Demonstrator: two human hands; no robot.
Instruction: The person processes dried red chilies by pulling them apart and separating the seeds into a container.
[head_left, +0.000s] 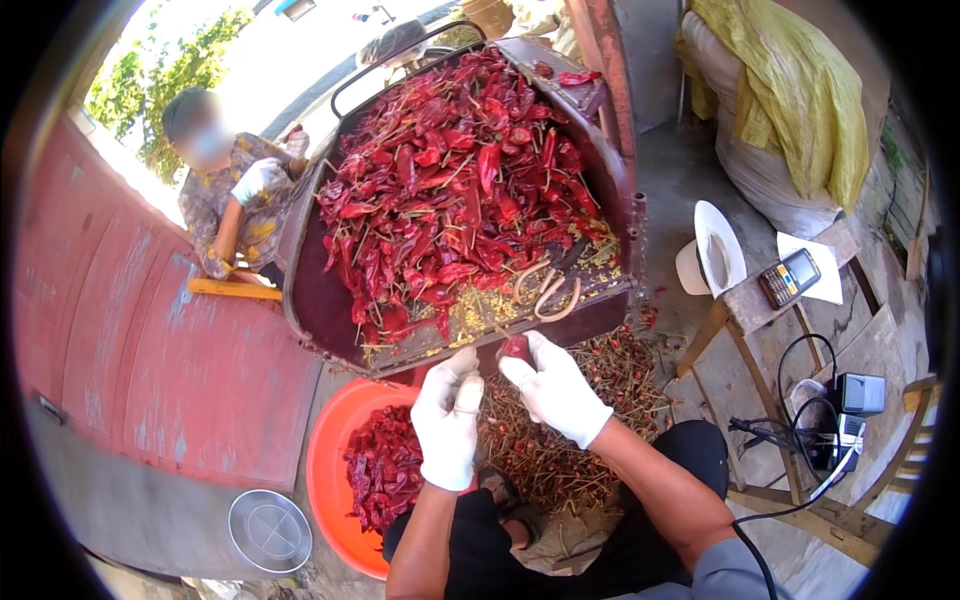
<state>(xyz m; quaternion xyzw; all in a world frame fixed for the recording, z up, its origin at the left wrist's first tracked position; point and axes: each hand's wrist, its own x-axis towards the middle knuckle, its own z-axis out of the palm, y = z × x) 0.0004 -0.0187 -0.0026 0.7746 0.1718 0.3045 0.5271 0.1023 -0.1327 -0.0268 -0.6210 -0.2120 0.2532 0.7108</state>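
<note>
White-gloved, my right hand (555, 386) pinches a dried red chili pepper (514, 347) whose stem points up and left. My left hand (451, 416), gloved too, is a little to its left with fingers curled; whether anything small lies between its fingertips is not clear. Just beyond both hands, a heap of dried red chilies (450, 180) fills a dark metal cart bed (315, 300). Scissors with large looped handles (549, 292) lie at the bed's near edge among yellow seeds. Beside my left hand, an orange plastic basin (327, 465) holds red chili pieces (384, 465).
A masked, gloved co-worker (232, 180) sits at the cart's left. Stems (570, 420) litter the floor below my hands. A round mesh sieve (270, 531) lies lower left. On the right are a hat (716, 251), a wooden bench (750, 304) with a handheld device (790, 278), and black cables (787, 420).
</note>
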